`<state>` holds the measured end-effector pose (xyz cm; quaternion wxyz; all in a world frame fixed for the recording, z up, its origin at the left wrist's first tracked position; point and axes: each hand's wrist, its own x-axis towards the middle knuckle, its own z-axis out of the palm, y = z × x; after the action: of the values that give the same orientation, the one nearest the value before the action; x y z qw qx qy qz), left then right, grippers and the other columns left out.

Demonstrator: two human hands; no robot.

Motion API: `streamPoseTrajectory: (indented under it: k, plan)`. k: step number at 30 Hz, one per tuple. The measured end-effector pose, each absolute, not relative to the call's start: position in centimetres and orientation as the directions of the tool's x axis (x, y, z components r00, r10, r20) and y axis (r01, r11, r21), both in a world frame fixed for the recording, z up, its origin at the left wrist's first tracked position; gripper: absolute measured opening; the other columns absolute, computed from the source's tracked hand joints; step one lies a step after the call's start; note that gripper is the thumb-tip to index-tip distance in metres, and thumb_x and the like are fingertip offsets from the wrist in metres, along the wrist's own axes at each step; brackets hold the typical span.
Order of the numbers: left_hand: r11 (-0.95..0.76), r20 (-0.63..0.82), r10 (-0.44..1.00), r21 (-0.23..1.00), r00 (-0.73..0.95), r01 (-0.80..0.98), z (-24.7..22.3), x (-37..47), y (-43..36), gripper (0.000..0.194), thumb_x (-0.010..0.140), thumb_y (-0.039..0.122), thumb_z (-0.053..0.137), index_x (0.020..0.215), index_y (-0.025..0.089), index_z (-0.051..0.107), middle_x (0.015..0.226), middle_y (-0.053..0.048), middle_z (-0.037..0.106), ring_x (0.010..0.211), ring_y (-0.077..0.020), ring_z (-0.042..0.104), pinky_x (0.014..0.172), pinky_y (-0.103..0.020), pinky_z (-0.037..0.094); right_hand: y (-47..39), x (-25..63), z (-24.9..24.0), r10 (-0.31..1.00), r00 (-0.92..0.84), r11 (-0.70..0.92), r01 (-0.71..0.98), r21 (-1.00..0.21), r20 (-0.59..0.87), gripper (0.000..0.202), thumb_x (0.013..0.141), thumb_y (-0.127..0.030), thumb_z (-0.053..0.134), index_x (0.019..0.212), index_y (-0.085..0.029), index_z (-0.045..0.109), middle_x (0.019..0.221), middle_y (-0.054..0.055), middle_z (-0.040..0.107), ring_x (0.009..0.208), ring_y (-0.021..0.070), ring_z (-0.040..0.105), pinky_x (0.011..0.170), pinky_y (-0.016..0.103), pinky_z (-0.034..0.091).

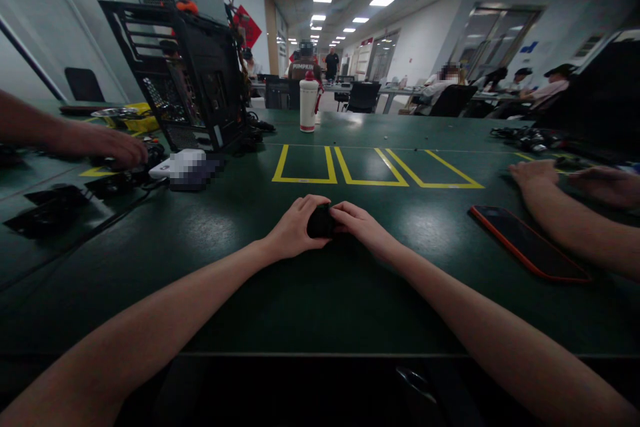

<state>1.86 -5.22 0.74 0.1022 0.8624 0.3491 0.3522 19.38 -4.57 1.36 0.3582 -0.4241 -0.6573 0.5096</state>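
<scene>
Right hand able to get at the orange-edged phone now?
Probably yes: the right hand is at the black object, but nothing visible blocks the green tabletop between there and the orange-edged phone.

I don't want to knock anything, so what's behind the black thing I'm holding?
Behind the black object, farther across the green table, are yellow tape outlines, then a white bottle. The object and your left hand cover the spot directly behind it.

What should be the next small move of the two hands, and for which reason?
Probably, the right hand should work gently at the right side of the black object while the left hand steadies it: the left curls around it, whereas the right is only at its edge.
</scene>
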Motion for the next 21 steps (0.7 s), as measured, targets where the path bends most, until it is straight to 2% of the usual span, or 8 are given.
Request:
streamPoseTrajectory:
  k: [3,7,12,14,17,21]
  plan:
    - [-0.728,0.54,0.681,0.425,0.495,0.538,0.7,1.86,-5.16,0.059,0.062,0.024,0.067,0.113,0.022,0.039,0.11,-0.005,0.049,0.102,-0.0226,0.047,0.089,-0.038,0.039,-4.69,19.53,1.09,0.912,-0.396,0.158,0.108,-0.981,0.104,0.021,0.077,-0.032,0.054,0.095,-0.021,0.05,0.093,0.002,0.055,0.086,0.0143,0.054,0.076,0.031,0.047]
    - [-0.722,0.538,0.687,0.433,0.488,0.539,0.64,1.85,-5.15,0.058,0.062,0.024,0.067,0.113,0.022,0.039,0.11,-0.005,0.048,0.101,-0.0227,0.047,0.088,-0.039,0.04,-4.77,20.0,1.12,0.879,-0.462,0.196,0.122,-0.973,0.119,0.022,0.078,-0.033,0.054,0.096,-0.021,0.051,0.096,0.003,0.056,0.089,0.0151,0.056,0.081,0.035,0.047]
    - [-0.722,0.528,0.689,0.438,0.496,0.536,0.7,1.75,-5.2,0.056,0.063,0.025,0.066,0.112,0.023,0.039,0.11,-0.004,0.048,0.1,-0.0226,0.047,0.086,-0.038,0.04,-4.62,20.31,1.29,0.835,-0.542,0.193,0.129,-0.973,0.093,0.039,0.065,-0.024,0.068,0.099,-0.018,0.051,0.103,0.005,0.056,0.097,0.0161,0.056,0.088,0.035,0.044]
    - [-0.726,0.528,0.685,0.436,0.502,0.533,0.73,1.73,-5.24,0.056,0.063,0.025,0.066,0.112,0.023,0.038,0.11,-0.004,0.048,0.101,-0.0226,0.046,0.086,-0.038,0.04,-4.44,20.35,1.3,0.845,-0.531,0.187,0.174,-0.967,0.068,0.037,0.066,-0.027,0.067,0.098,-0.017,0.052,0.101,0.006,0.057,0.093,0.0164,0.057,0.085,0.035,0.045]
    - [-0.732,0.53,0.678,0.428,0.509,0.53,0.76,1.75,-5.31,0.057,0.063,0.023,0.066,0.113,0.023,0.038,0.11,-0.005,0.047,0.102,-0.0229,0.046,0.087,-0.038,0.04,-4.11,20.33,1.28,0.862,-0.506,0.158,0.285,-0.945,-0.009,0.032,0.073,-0.04,0.059,0.092,-0.015,0.055,0.09,0.005,0.059,0.078,0.0153,0.059,0.071,0.032,0.049]
    - [-0.735,0.529,0.675,0.418,0.514,0.534,0.76,1.76,-5.36,0.057,0.063,0.023,0.065,0.113,0.023,0.038,0.111,-0.005,0.047,0.103,-0.0235,0.045,0.088,-0.039,0.039,-3.96,20.15,1.16,0.884,-0.465,0.171,0.408,-0.897,-0.043,0.039,0.076,-0.052,0.048,0.077,-0.015,0.058,0.069,0.003,0.058,0.056,0.0115,0.054,0.054,0.028,0.045]
